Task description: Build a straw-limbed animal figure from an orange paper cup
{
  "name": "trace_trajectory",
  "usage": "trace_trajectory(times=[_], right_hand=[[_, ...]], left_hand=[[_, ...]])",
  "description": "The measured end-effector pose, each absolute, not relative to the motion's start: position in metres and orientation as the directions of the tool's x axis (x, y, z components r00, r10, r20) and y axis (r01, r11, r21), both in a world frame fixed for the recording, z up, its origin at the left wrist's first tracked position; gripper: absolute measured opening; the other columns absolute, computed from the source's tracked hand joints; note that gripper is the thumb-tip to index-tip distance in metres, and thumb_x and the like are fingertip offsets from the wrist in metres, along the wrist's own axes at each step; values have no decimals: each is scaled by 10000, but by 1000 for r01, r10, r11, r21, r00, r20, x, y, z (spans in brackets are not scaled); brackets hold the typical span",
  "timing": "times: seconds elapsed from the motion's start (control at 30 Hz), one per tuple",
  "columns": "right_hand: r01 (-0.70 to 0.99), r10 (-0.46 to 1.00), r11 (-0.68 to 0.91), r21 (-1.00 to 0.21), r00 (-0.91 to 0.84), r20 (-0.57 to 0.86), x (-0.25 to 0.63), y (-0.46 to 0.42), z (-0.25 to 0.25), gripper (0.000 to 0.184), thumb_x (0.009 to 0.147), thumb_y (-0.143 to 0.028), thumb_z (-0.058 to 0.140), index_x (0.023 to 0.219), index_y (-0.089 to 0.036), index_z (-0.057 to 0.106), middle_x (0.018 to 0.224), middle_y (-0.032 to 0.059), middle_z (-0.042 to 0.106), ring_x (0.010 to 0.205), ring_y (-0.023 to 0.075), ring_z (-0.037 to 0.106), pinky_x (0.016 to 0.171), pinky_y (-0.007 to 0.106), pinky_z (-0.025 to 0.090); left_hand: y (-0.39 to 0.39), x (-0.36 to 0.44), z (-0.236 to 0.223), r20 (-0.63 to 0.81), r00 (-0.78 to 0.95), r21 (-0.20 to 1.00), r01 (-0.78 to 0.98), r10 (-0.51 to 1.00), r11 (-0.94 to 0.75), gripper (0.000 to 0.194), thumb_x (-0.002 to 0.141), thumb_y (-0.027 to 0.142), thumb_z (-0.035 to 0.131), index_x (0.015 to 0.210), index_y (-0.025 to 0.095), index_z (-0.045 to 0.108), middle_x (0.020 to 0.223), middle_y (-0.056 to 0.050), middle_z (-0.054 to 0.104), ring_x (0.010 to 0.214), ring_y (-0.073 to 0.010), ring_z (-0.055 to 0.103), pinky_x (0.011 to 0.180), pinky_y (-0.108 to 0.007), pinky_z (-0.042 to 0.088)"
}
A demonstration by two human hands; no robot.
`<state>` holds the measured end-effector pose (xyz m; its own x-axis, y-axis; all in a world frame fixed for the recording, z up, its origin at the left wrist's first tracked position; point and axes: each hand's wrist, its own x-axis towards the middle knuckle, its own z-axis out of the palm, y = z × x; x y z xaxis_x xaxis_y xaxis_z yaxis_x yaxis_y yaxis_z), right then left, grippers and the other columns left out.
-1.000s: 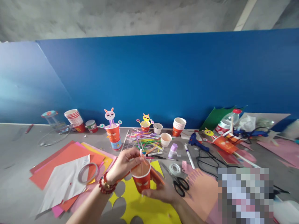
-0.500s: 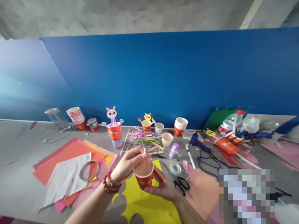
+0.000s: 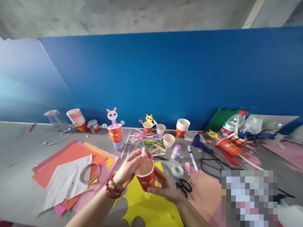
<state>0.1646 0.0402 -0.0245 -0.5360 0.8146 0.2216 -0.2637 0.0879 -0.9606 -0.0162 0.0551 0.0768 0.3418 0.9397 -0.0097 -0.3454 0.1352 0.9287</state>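
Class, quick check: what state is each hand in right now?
Left hand: closed, pinching a pale straw.
Right hand: closed around the side of a red paper cup.

In the lower centre, the paper cup [image 3: 145, 182] is showing orange-red with pale marks and a white rim; the sheet [image 3: 153, 209] beneath is showing bright yellow. Just left, a beaded bracelet [image 3: 111, 190] is showing dark red. Mid-frame, thin strips [image 3: 151, 143] are mixing purple, green, yellow and white. Higher up, the wall panel [image 3: 151, 78] is spreading deep blue.
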Motion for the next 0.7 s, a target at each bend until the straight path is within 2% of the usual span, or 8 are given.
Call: trace_trajectory(times=[0.17,0.33,0.5,0.7], right_hand=[[-242,839,94,-966,-502,208,165,39,-29,804,742,-438,842,1455,-314,494,1511,66,495,1354,322,494,1109,456,417],[-202,852,143,-969,-472,225,164,40,-37,778,734,-450,842,1430,-306,524,1515,77,488,1385,337,458,1121,482,402],[-197,843,164,-967,-480,241,162,39,-34,787,747,-461,826,1447,-311,499,1515,75,489,1374,331,473,1113,464,420],[-158,845,114,-981,-503,179,164,38,-36,779,743,-425,827,1443,-345,493,1544,50,454,1370,347,475,1114,521,405]], left_hand=[[56,-17,74,36,357,934,-344,933,95,196,863,334,696,930,151,682,982,-77,679,815,-170,610,724,-252,465],[56,-18,73,59,354,939,-337,933,69,158,870,279,662,962,153,681,965,-78,675,860,-200,616,761,-283,470],[56,-17,74,88,364,934,-353,927,50,197,884,293,651,1016,151,681,1015,-93,679,884,-201,614,789,-293,472],[58,-19,78,49,452,972,-229,891,62,234,863,316,687,1022,144,682,1037,-96,685,903,-200,625,793,-280,468]])
